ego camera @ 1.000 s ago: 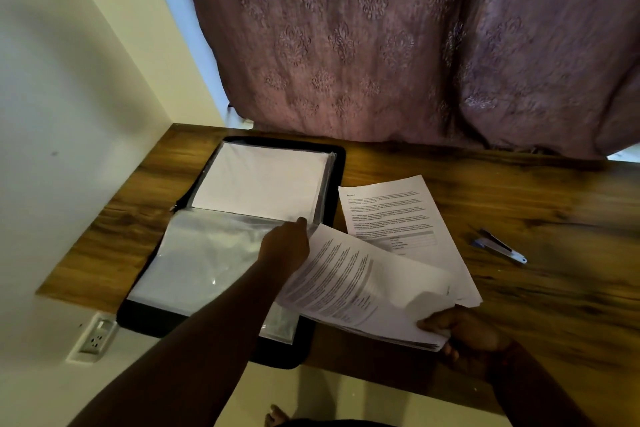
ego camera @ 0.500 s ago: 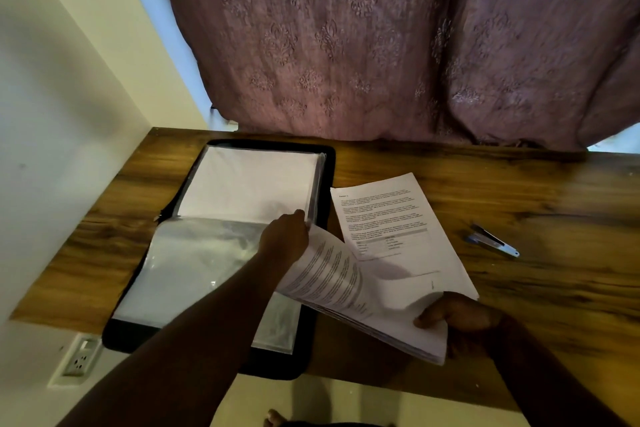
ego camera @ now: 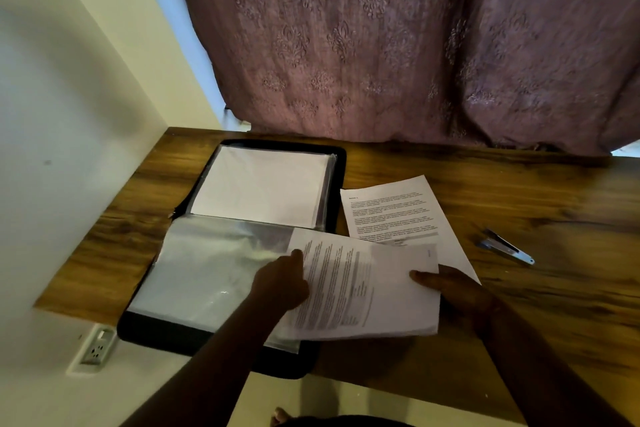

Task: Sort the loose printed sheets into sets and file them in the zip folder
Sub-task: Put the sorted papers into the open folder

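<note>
Pinching a stapled set [ego camera: 363, 291] in both hands [ego camera: 282, 282] [ego camera: 450, 288] over the half-filled folder [ego camera: 332, 163]; one sheet [ego camera: 391, 208] waits unfiled.

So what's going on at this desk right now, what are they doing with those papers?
A person is filing printed sheets. Both hands hold a set of printed pages: the left hand at its left edge, over the clear sleeve of the open zip folder, the right hand at its right edge. Another printed sheet lies on the wooden desk, with a stapler further right.
</note>
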Demonstrator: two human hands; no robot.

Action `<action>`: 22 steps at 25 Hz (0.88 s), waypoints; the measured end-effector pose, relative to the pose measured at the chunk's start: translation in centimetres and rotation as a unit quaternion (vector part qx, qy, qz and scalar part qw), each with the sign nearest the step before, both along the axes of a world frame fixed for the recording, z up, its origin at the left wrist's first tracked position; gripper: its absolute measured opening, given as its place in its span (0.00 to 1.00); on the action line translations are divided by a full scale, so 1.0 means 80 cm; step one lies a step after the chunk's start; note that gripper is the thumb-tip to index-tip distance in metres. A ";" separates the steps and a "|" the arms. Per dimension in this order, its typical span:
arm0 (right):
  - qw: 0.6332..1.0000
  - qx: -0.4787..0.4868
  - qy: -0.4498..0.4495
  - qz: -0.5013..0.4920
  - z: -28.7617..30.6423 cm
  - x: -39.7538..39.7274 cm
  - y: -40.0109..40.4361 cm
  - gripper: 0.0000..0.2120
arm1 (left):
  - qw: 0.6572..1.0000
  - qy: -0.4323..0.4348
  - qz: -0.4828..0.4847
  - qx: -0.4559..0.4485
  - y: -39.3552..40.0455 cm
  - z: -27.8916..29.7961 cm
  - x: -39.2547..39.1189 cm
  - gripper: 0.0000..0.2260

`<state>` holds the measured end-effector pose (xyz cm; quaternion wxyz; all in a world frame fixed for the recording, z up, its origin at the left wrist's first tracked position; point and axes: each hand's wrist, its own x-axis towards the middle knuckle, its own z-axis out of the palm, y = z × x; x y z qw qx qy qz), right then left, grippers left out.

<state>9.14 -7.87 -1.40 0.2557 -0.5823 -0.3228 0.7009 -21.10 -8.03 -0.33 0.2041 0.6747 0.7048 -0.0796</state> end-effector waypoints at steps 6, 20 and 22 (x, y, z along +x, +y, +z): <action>0.999 0.016 0.036 0.027 -0.004 -0.067 -0.007 0.11 | 0.997 -0.013 0.069 -0.043 -0.068 0.010 -0.001 0.17; 0.967 0.098 -0.142 0.186 -0.030 -0.128 -0.006 0.10 | 0.997 -0.007 0.063 -0.032 -0.110 0.025 0.019 0.14; 0.962 0.122 -0.215 0.118 -0.037 -0.136 -0.009 0.07 | 0.998 -0.032 0.056 -0.021 -0.112 0.021 0.011 0.10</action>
